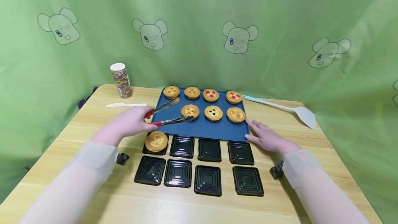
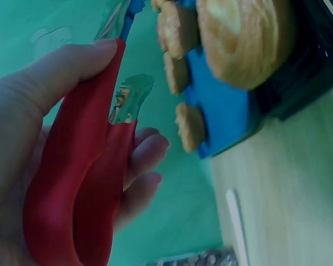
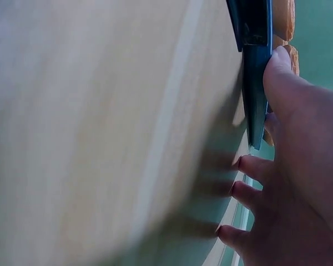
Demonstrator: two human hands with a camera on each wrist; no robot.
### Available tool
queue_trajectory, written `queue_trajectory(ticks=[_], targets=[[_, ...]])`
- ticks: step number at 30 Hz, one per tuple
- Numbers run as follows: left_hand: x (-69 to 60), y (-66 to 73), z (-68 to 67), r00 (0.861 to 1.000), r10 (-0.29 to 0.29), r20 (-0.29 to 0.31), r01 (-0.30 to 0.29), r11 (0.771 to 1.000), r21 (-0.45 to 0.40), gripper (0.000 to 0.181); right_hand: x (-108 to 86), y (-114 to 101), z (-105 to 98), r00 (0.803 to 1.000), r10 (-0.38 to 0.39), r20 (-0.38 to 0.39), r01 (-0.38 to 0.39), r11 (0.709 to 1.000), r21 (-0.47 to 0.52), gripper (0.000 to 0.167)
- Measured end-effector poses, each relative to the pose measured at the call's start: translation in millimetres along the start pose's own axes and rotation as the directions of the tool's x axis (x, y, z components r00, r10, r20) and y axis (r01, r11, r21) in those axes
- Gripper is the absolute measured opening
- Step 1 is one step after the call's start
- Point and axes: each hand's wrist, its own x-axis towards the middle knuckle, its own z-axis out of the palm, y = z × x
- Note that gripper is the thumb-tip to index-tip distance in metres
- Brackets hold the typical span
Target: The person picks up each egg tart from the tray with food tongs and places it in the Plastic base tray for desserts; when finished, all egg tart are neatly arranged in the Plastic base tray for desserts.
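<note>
My left hand (image 1: 132, 122) grips a pair of metal tongs (image 2: 72, 149) by their red handles, with the two arms spread apart. The tongs reach over the left part of a blue baking tray (image 1: 211, 130). One tip lies at a tart with yellow pieces (image 1: 190, 110) in the front row; the other is by the back-left tart (image 1: 171, 92). Whether they touch the tarts I cannot tell. My right hand (image 1: 265, 136) rests at the tray's right edge, its thumb on the rim and its fingers spread. Below the tongs, another tart (image 1: 156, 141) sits on a black square tray.
Several black square trays (image 1: 209, 149) stand in two rows in front of the baking tray. A jar of nuts (image 1: 122, 82) and a white plastic knife (image 1: 124, 105) are at the back left. A long-handled spatula (image 1: 304, 115) lies at the right, before a green curtain (image 1: 199, 68).
</note>
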Motion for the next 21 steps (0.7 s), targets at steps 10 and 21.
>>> queue_trajectory(ticks=[10,21], targets=[[36.5,6.0,21.9,0.996,-0.032,0.083,0.024,0.995,0.092,0.069,-2.9,-11.2,-7.7,1.000,0.007,0.010,-0.007,1.000,-0.013,0.073],[49.3,10.6,32.2,0.994,-0.034,0.108,0.025,0.996,0.082,0.050,-4.0,-12.4,-6.6,0.999,0.037,0.009,-0.037,0.999,0.015,0.073]])
